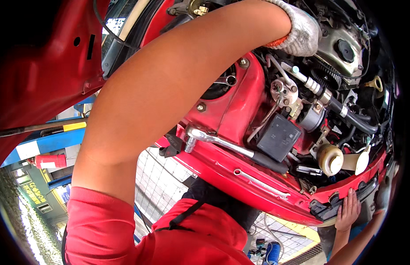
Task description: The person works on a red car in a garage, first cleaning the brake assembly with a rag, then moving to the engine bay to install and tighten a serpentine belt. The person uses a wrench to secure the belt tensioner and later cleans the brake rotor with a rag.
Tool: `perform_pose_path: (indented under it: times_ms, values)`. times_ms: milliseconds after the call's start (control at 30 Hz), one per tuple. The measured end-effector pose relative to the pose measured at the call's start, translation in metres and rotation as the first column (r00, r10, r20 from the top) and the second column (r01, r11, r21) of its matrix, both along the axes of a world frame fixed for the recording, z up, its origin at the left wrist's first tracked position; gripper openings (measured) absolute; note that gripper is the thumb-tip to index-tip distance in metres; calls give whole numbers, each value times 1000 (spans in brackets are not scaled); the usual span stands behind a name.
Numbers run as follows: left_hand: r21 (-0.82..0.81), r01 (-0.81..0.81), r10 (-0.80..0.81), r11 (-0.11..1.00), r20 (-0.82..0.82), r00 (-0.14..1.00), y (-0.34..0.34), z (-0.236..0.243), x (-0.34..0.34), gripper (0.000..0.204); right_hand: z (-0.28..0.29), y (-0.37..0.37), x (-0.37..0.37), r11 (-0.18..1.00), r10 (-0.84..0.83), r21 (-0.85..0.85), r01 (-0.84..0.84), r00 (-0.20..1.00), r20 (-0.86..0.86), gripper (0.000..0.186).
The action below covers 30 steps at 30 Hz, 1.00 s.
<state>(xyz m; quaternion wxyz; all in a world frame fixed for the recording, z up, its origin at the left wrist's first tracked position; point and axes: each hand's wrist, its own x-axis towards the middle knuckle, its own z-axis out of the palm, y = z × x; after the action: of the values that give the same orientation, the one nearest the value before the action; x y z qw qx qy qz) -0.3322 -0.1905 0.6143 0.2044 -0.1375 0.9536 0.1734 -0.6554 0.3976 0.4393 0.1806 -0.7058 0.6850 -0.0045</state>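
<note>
Silver-grey metal engine cover (344, 67) with a black round cap (346, 51) sits nearest our left hand (304, 33), which wears a soiled white knitted glove (304, 42) with orange trim at the cuff. Cover lies just right of the glove and a little lower in view; touching or apart, we can't tell. Fingers run out of sight at the top edge, so spread, pressed together or pinching something: can't tell either. Our right hand doesn't show.

Handling, our judgement: cover is stiff, heavy, fixed down, maybe slick with oil; if loose, we'd grip its outer edges. Cap looks like light, hard plastic, best held around its rim; knitted fabric may slip on it.

Loose tools, well apart from our fingers: chromed steel ratchet (233, 147) with a black grip (270, 163) lies along the red painted fender (214, 172), socket end toward our forearm (169, 75). Likely weighty, rigid, smooth; take it by the grip. Slim chromed double-ended spanner (262, 183) lies near it, closer to our body: rigid, lighter, slippery if greasy; take it mid-shaft. Ring-ended steel spanner (230, 80) shows partly, rest hidden by our forearm.

Co-worker's bare hand (347, 212) rests at the car's front edge, well apart from our glove.
</note>
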Motion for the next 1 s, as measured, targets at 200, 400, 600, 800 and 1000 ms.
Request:
perform_pose_path:
  times_ms: [200, 400, 600, 800, 1000]
  values:
    - [-463, -191, 10, 866, -366, 931, 56, 34, 87, 33, 66, -60, 62, 508, -693, 276, 816, 197, 693, 58]
    - [-358, -686, 574, 634, -376, 727, 135, 29, 208, 65, 135, -199, 221, 522, -420, 283, 805, -46, 906, 56]
    - [-294, -691, 694, 661, -112, 711, 137, 23, 219, 77, 115, -216, 278, 444, -233, 299, 845, -214, 949, 41]
    - [680, -523, 821, 515, -567, 71, 145, 62, 221, 75, 88, -195, 266, 516, -18, 322, 794, -366, 931, 41]
    - [965, 261, 981, -37, -15, 194, 187, 152, 207, 59, 86, -196, 256, 515, -6, 342, 786, -396, 918, 37]
